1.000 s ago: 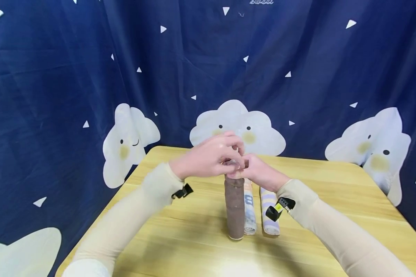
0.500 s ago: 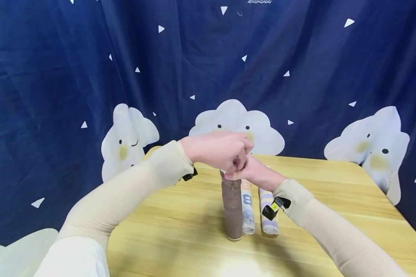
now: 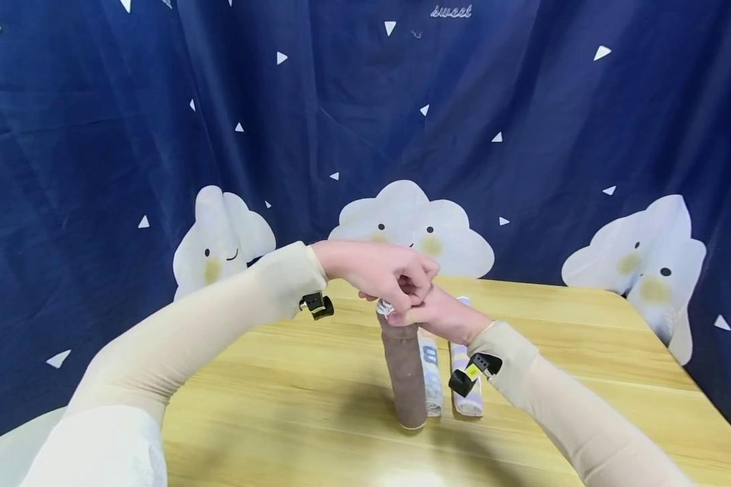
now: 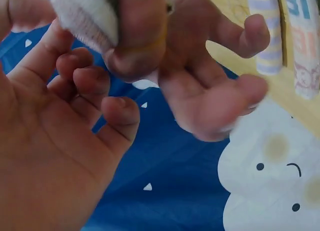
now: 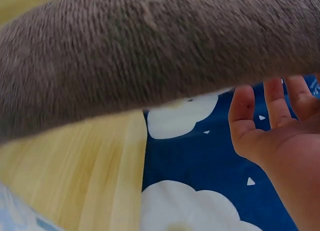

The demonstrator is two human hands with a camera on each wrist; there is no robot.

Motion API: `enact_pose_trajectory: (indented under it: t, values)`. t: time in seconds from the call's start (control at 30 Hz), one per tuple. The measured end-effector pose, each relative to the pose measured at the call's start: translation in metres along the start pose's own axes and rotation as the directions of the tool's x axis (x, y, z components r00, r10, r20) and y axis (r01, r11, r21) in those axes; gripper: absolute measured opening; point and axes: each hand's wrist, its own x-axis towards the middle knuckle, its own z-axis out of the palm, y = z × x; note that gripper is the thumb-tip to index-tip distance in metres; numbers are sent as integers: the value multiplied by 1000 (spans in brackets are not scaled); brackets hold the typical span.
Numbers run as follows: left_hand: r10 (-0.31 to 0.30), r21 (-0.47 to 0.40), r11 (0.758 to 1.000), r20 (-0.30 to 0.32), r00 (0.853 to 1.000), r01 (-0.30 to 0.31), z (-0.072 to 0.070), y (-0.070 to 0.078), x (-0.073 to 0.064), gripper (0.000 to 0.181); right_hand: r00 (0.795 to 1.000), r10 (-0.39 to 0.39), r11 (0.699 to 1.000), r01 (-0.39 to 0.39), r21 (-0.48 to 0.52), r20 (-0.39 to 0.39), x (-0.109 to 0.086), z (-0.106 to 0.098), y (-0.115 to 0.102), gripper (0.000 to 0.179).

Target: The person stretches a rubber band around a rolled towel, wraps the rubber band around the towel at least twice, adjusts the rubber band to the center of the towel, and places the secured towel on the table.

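A brown rolled towel (image 3: pixel 404 375) extends away from me over the table, its pale spiral end uppermost in the head view. My left hand (image 3: pixel 377 267) pinches at that far end with thumb and forefinger. Wrapped around the roll beside it is my right hand (image 3: pixel 444 314), whose thumb lies across the near side. In the left wrist view the pale towel end (image 4: pixel 87 18) shows between the hands, and the left hand's other fingers curl loosely. Ribbed brown towel cloth (image 5: pixel 140 56) fills the top of the right wrist view, hiding part of the right hand's grip.
Right of the brown roll lie two more rolled towels on the wooden table (image 3: pixel 268 406): a pale one with blue lettering (image 3: pixel 431 375) and a purple-striped one (image 3: pixel 470 402). Behind the table hangs a navy curtain (image 3: pixel 341 101) with white clouds.
My left hand has turned over the far end of the roll, its forearm and elbow rising. The roll's far end has shifted slightly left; my right hand keeps its hold.
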Motion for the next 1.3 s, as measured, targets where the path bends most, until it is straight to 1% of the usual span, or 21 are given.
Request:
enact_pose_trajectory:
  t: [0.03,0.1,0.17,0.27,0.37,0.47,0.57,0.67,0.7,0.77,0.8,0.87,0.9,0.93,1.0,1.07,1.1,1.13,1.23,1.27,1.3]
  values:
    - [3,2,1000,-29,1000,-3,0,-2,-3,19,1000,12,999,-11,30,-25,-1,-1,1,35]
    - [23,52,998,-81,996,-19,-1,-6,-9,20,997,30,998,-26,64,-71,-5,-3,3,18]
    - [51,137,990,-130,990,-33,-1,-10,-15,20,994,38,996,-30,81,-103,-9,-5,5,8]
    - [71,244,970,-189,979,-23,1,-14,-24,20,990,31,997,-21,72,-138,-11,-7,6,10]
    - [71,286,958,-250,966,4,5,-19,-31,16,981,16,997,-2,75,-195,-10,-8,7,11]
    - [94,319,948,-315,944,12,12,-25,-37,13,964,-19,998,36,61,-265,-10,-8,6,15]
    - [138,345,939,-386,912,4,25,-32,-40,11,944,-49,997,63,34,-325,-11,-9,5,15]
    - [188,372,928,-472,861,0,42,-37,-41,9,915,-64,997,80,24,-399,-13,-9,6,16]
    - [209,394,919,-492,845,2,48,-38,-40,9,903,-66,996,84,25,-425,-13,-8,7,16]
    - [246,453,891,-517,820,19,63,-38,-38,8,875,-62,996,84,23,-479,-14,-8,9,17]
    - [264,491,870,-520,813,32,71,-37,-37,7,862,-62,997,80,15,-502,-14,-8,11,19]
    - [299,572,818,-514,804,61,85,-34,-34,6,844,-64,998,66,-15,-532,-13,-8,15,23]
    - [317,602,795,-516,796,73,90,-32,-32,6,836,-59,998,54,-25,-545,-13,-7,16,23]
    - [329,618,782,-527,784,87,93,-30,-29,7,829,-52,999,38,-37,-556,-12,-6,17,24]
    - [344,628,769,-562,752,118,98,-27,-22,9,812,-28,998,-5,-55,-583,-11,-3,16,27]
    - [349,623,768,-602,718,150,101,-26,-16,11,791,1,997,-49,-62,-611,-9,0,13,29]
    - [353,630,759,-608,711,162,103,-27,-15,12,779,18,996,-71,-60,-627,-8,2,10,29]
    - [362,645,746,-604,710,168,105,-28,-13,12,765,31,993,-96,-67,-643,-9,2,7,31]
    - [418,729,669,-527,740,142,118,-35,-13,11,726,52,982,-161,-97,-686,-13,0,1,37]
    - [429,744,656,-508,747,129,121,-38,-15,11,716,55,979,-176,-104,-696,-15,-1,-1,38]
    - [435,748,651,-506,745,128,124,-43,-16,11,705,53,975,-190,-116,-707,-17,-2,-2,39]
